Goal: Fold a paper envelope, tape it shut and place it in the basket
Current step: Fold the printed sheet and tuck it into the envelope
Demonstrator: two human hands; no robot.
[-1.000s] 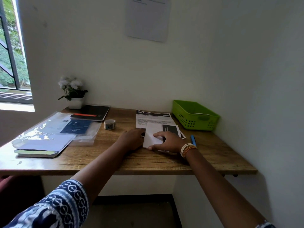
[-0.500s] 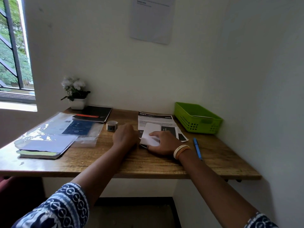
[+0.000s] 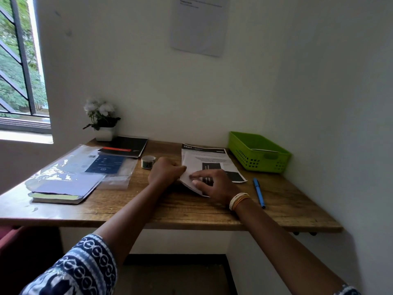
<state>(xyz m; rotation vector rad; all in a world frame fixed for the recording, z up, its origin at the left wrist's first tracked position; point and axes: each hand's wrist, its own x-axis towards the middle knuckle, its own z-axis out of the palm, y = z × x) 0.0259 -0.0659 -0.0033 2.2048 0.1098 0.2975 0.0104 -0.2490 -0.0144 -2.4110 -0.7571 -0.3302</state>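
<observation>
At desk centre | left hand (image 3: 164,172) pinches paper (image 3: 192,167) edge | right hand (image 3: 214,184) presses flat, fingers loosely spread

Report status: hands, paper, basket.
Both hands on the paper: left hand grips its left edge, right hand presses on top. Tape roll untouched. Path to basket clear.

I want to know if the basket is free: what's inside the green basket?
Inside the green basket, a pale flat edge shows above the rim, possibly paper. The near wall hides the floor.

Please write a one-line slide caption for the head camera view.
Both hands, left hand and right hand, fold white paper beside a green basket.
</observation>
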